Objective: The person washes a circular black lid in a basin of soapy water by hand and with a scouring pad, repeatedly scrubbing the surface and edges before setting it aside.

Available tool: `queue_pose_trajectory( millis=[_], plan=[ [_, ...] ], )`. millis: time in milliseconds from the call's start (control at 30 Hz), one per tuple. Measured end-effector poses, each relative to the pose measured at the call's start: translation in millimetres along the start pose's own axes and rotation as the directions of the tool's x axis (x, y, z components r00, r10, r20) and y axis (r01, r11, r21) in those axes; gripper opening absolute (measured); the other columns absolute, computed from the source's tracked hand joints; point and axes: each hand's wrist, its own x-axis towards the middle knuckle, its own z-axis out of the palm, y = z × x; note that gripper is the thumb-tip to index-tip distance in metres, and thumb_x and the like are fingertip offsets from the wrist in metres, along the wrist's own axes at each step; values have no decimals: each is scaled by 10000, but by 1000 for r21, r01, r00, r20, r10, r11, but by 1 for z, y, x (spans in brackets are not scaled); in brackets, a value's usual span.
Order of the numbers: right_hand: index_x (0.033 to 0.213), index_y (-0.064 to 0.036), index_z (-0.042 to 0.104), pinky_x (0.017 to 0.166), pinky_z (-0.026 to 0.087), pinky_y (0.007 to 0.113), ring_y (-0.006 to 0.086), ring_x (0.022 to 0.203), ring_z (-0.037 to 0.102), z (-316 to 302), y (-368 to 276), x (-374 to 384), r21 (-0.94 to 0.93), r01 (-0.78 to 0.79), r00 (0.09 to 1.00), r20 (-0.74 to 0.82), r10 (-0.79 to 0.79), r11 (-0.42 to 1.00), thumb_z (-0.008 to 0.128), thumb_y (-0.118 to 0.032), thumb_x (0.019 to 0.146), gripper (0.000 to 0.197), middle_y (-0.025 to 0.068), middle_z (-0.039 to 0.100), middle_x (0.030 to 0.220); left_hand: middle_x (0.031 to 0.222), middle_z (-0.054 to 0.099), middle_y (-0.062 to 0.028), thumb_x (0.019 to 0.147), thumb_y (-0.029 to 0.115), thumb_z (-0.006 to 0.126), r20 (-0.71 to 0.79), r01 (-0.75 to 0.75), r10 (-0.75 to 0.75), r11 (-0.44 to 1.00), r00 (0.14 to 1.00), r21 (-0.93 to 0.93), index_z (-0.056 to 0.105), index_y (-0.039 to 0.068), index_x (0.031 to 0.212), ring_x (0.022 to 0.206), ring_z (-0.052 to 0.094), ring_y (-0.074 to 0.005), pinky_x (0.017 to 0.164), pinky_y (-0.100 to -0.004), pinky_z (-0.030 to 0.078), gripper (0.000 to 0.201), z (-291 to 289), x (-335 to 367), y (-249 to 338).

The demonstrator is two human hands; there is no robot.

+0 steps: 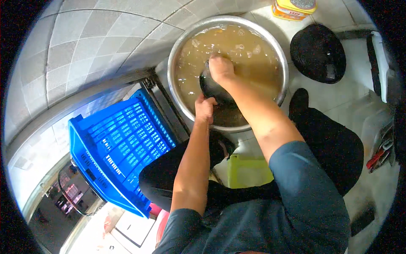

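A wide metal basin [228,19] filled with cloudy brown water stands on the floor before me. Partly under its surface sits a dark round vessel [216,92], like a bowl or pan, tilted in the water. My left hand [205,108] grips its near left rim, thumb over the edge. Over its far side, my right hand [221,69] is closed with the fingers curled down; whatever they hold, if anything, is hidden. Small bubbles and bits float around both hands.
Left of the basin leans a blue slatted plastic crate [122,139], close to the tiled wall [97,38]. A black round pan or bowl [318,53] lies on the right, below a yellow tub [292,12]. Between my legs is a light-green plastic piece [249,171].
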Motion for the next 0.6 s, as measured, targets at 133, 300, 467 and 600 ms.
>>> queue_pose_trajectory(
  millis=[133, 300, 467, 600],
  plan=[
    [1085, -18, 636, 758, 567, 481, 395, 861, 689, -6, 0, -20, 140, 212, 974, 48, -221, 967, 524, -124, 898, 242, 211, 697, 968, 931, 664, -157, 803, 111, 590, -38, 77, -81, 993, 996, -94, 617, -33, 1034, 828, 610, -283, 751, -427, 510, 274, 4, 1, -5],
    [1081, -43, 639, 763, 545, 514, 405, 862, 673, -32, -23, -70, 345, 393, 862, 185, -472, 853, 650, -97, 796, 290, 223, 684, 901, 1124, 627, -130, 795, 227, 478, 178, 265, -196, 733, 964, -627, 594, 79, 1115, 1054, 571, -333, 907, -547, 457, 372, -38, 32, -37],
    [953, -21, 672, 799, 534, 510, 416, 917, 668, -65, -15, -99, 247, 194, 850, 441, -289, 949, 626, -148, 824, 186, 227, 691, 935, 1103, 635, -127, 786, 283, 484, 296, 365, -216, 615, 930, -699, 599, 74, 1099, 1049, 580, -332, 923, -567, 452, 393, -35, 35, -38],
    [948, 24, 705, 818, 544, 501, 422, 934, 680, -80, 6, -115, 184, 50, 840, 524, -141, 982, 582, -111, 812, 228, 263, 692, 960, 974, 623, -152, 760, 160, 549, 204, 377, -317, 796, 926, -474, 583, 37, 989, 894, 609, -318, 781, -521, 516, 263, -15, 28, -18]
  ],
)
